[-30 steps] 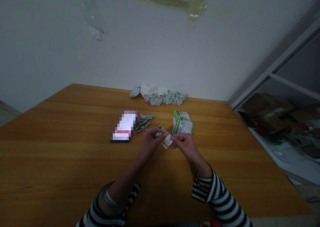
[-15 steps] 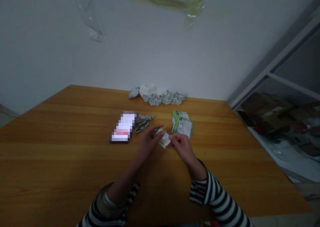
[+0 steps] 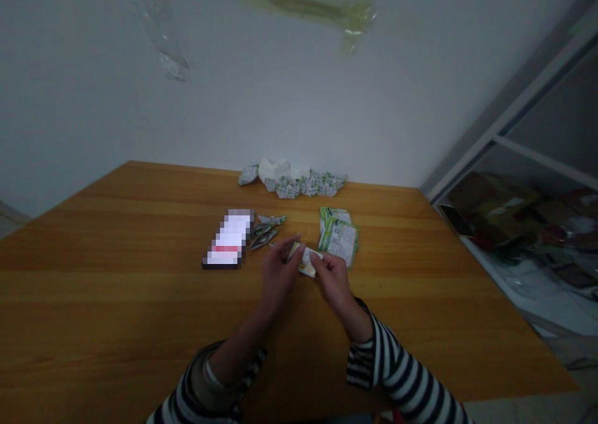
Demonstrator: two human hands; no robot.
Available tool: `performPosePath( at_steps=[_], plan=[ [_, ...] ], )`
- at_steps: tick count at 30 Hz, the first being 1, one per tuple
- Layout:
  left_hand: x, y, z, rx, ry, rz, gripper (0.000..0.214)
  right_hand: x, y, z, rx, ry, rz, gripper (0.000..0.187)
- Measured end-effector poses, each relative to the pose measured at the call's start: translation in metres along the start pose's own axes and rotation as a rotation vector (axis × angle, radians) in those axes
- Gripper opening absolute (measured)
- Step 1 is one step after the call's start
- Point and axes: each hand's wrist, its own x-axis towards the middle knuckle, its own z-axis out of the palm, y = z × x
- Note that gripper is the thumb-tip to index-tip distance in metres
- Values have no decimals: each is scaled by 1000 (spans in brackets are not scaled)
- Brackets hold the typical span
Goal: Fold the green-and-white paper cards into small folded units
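- Striped sleeves [image 3: 404, 365] at the near side: loose cuff could drag on the table [image 3: 140, 318] if the right forearm drops; left sleeve sits pushed up the forearm.
- Small packet [image 3: 307, 266]: between the two hands, over the middle of the table, just nearer than the flat packets. Whether it touches the wood, can't tell.
- Risk: packet could crease or rip if the two grips pull unevenly; looks thin. Could also slip, since only its ends seem held. Can't tell if it's sealed; if not, a squeeze might spill it.
- Right hand [image 3: 334, 279]: closed in a pinch on the packet's right end, thumb on top, fingers curled under; forearm angles in from lower right.
- Left hand [image 3: 279, 271]: gripping the packet's left end, thumb against it, a forefinger stretched out past it, other fingers partly hidden; forearm comes up from lower left.
- Flat packets [image 3: 341, 240] just beyond the right hand: stack could slide if knuckles push forward, as they overlap loosely.
- Folded packets [image 3: 265, 232] and phone [image 3: 230, 240] beyond and left of the left hand: folded ones could get nudged into the phone by a leftward sweep.
- Crumpled wrappers [image 3: 289, 184] along the wall [image 3: 299, 100]: well apart from both hands, little risk.
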Motion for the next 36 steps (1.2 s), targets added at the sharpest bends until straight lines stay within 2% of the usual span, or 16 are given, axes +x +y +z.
performPosePath(
  at_steps=[2,4,6,7,8,10,14,18,25,28,31,33,34,36],
  plan=[
    [3,1,-4,-12,-74,-47,40,3,-5,-9,-21,-57,-1,49],
    [9,3,-11,27,-240,-93,33,8,-13,-23,-53,-219,31,48],
    [15,4,-16,128,-429,-91,26,12,-19,-36,-70,-320,42,46],
    [17,4,-18,181,-471,-67,24,13,-21,-39,-79,-351,42,45],
    [18,3,-19,218,-469,-49,22,13,-22,-40,-76,-347,40,43],
    [18,1,-19,226,-381,-15,21,12,-22,-35,-31,-258,40,41],
    [12,-5,-14,73,-185,3,22,8,-14,-12,59,-74,53,37],
    [8,-12,-10,4,-148,-26,22,5,-8,-3,15,37,-3,33],
    [5,-14,-10,-31,-42,-56,23,2,-3,5,97,-3,-20,27],
    [6,-11,-10,7,-73,-45,25,1,0,6,-21,88,-42,25],
    [6,-5,-7,154,-75,80,26,-2,-2,-3,-310,175,-184,19],
    [6,0,-6,213,-60,123,31,-4,-6,-12,-486,139,-395,18],
    [5,2,-5,197,-82,89,36,-5,-7,-16,-560,123,-503,23],
    [6,2,-6,86,-214,-68,45,-6,-11,-23,-683,104,-681,32]
  ],
)
